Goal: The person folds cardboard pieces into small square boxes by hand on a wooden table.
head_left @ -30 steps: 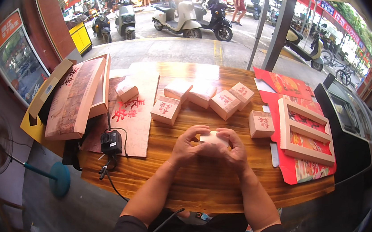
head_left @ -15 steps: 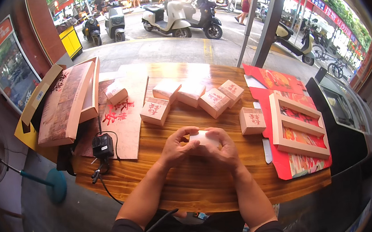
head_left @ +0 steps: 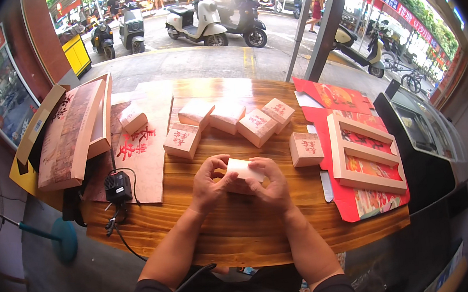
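Between my two hands is a small cardboard box point(head_left: 243, 169) with a bright white face up and a pinkish side below. My left hand point(head_left: 210, 186) grips its left side, fingers curled and thumb against the edge. My right hand point(head_left: 272, 184) closes on the right side, fingertips on the upper edge and thumb at the front. Beyond the hands sit several small pinkish boxes point(head_left: 257, 127) with red print, grouped close together. Another such box point(head_left: 306, 149) stands alone to the right of my right hand.
At left, a flat printed board point(head_left: 150, 179) carries one small box point(head_left: 132, 120) and a black power adapter point(head_left: 117, 186) with cables. Large cartons point(head_left: 69, 133) lean beyond it. At right, a divider frame point(head_left: 370, 181) rests on red printed card point(head_left: 353, 213). A glass display case point(head_left: 420, 122) adjoins the table.
The right hand's fingers have drawn back to the right, so more of the box's white face shows. Both hands still hold it. The whole view has shifted slightly.
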The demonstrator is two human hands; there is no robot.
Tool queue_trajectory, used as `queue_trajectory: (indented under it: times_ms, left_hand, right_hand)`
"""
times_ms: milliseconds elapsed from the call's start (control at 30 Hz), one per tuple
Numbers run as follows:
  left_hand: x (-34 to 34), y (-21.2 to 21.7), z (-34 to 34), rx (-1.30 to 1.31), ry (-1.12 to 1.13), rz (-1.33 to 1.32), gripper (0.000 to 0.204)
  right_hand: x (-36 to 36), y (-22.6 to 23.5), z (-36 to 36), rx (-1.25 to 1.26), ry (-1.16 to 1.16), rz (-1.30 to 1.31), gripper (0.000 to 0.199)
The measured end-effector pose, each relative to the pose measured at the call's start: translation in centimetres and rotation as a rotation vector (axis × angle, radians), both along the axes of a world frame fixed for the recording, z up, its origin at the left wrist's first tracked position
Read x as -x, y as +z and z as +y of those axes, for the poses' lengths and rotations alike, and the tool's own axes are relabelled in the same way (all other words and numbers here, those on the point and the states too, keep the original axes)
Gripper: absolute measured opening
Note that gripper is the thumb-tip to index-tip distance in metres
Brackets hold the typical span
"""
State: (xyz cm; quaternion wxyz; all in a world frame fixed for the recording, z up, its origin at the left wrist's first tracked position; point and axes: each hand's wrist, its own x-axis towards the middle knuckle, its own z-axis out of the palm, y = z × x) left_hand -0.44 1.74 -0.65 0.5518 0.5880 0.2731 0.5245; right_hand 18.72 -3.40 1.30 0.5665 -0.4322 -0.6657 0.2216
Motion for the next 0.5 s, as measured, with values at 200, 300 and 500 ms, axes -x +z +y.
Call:
queue_trajectory:
  times_ms: [200, 300, 500]
  left_hand:
    - [0.02, -0.03, 0.03, 0.063, -0.02, -0.054, 0.02]
    - [-0.08, 0.21, -0.13, 0.07, -0.022, -0.068, 0.02]
    - [-0.22, 0.23, -0.32, 0.031, 0.026, -0.015, 0.017]
  right_hand:
    - [0.09, 0.25, -0.13, 0.04, -0.029, 0.041, 0.031]
    - [-0.04, -0.14, -0.04, 0.041, -0.028, 0.048, 0.03]
    - [0.14, 0.13, -0.29, 0.041, -0.022, -0.004, 0.033]
